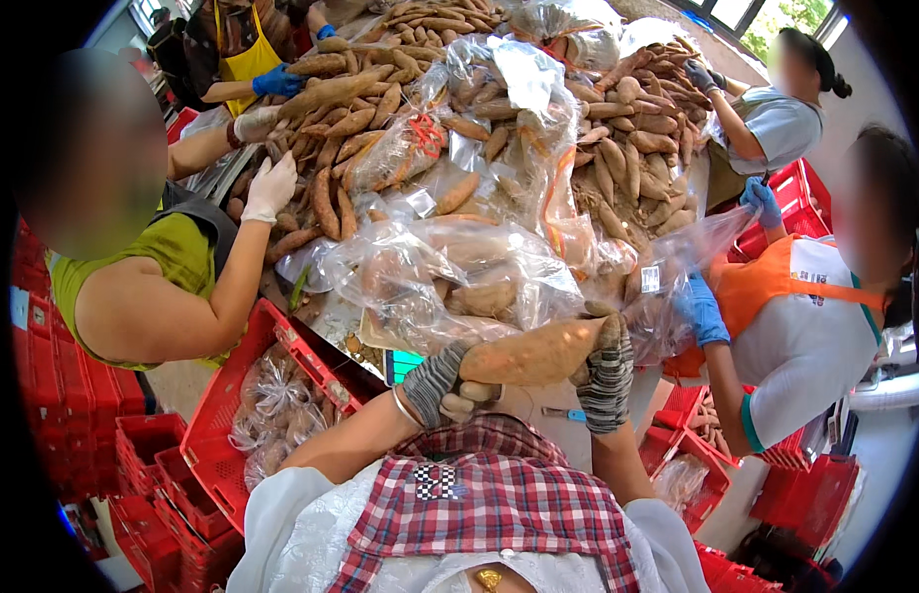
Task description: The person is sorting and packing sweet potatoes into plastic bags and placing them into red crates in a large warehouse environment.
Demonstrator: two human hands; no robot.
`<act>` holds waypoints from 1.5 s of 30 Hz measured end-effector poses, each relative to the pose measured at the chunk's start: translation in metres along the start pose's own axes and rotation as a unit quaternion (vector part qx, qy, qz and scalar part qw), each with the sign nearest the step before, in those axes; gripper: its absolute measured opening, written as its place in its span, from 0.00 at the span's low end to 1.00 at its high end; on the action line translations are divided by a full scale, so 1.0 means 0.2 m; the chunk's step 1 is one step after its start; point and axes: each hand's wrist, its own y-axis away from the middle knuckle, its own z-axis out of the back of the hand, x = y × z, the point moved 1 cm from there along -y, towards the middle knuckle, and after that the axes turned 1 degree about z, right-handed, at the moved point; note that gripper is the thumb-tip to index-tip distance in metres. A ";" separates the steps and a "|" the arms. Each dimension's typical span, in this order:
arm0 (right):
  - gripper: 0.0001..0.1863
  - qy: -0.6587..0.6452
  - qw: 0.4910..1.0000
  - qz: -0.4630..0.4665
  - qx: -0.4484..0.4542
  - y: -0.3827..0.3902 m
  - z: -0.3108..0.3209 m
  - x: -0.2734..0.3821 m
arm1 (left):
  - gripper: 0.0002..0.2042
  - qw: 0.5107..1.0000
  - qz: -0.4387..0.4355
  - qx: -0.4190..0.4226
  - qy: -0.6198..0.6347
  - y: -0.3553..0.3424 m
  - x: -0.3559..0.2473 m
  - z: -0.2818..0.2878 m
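Observation:
A large sweet potato [526, 351] is held level between both my hands at the near edge of the table. My left hand [445, 387], in a striped knit glove with pale fingertips, grips its left end. My right hand [606, 376], in a matching glove, is closed round its right end. Just beyond lie clear plastic bags of sweet potatoes [479, 292]. Below the potato a blue-handled tool [563, 413], perhaps a knife, lies on the table [524, 402]. A teal object [408, 363] shows partly behind my left wrist.
Co-workers stand left [222, 296], far left [244, 67], right [815, 356] and far right [781, 138], handling potatoes or bags. Heaped sweet potatoes [637, 148] cover the far table. A red crate of bagged potatoes [212, 440] sits by my left arm; more red crates [795, 499] stand at right.

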 end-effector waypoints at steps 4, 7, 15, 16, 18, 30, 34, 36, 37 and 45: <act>0.20 -0.291 0.934 -0.208 0.012 -0.08 -0.02 0.13 | 0.20 0.998 0.026 -0.056 0.024 0.01 0.02 0.01; 0.23 -0.220 0.950 -0.220 0.021 -0.08 0.00 0.12 | 0.20 0.998 0.044 -0.010 0.042 0.00 0.01 0.05; 0.19 -0.268 0.945 -0.187 -0.011 -0.06 -0.03 0.15 | 0.14 0.992 0.031 -0.124 0.016 -0.01 0.02 -0.03; 0.19 -0.176 0.976 -0.130 -0.011 -0.06 -0.05 0.15 | 0.15 0.993 0.021 -0.117 0.000 -0.01 0.02 -0.01; 0.19 0.008 0.999 0.017 -0.039 -0.02 -0.06 0.01 | 0.16 0.985 -0.018 -0.155 -0.072 0.00 0.04 -0.07; 0.16 -0.185 0.967 -0.170 -0.034 -0.23 -0.30 -0.04 | 0.18 0.364 -0.636 -0.452 -0.509 0.44 -0.46 0.09; 0.16 -0.105 0.970 -0.212 0.061 -0.26 -0.50 -0.11 | 0.12 0.582 -0.560 -0.346 -0.477 0.47 -0.44 -0.19; 0.15 -0.023 0.982 -0.141 0.124 -0.25 -0.50 -0.10 | 0.12 0.680 -0.525 -0.314 -0.405 0.51 -0.37 -0.42; 0.15 -0.058 0.974 -0.161 0.146 -0.24 -0.51 -0.08 | 0.12 0.691 -0.512 -0.310 -0.406 0.54 -0.37 -0.45; 0.30 0.147 0.963 0.117 0.195 -0.24 -0.55 0.02 | 0.18 0.772 -0.484 -0.238 -0.337 0.58 -0.38 -0.55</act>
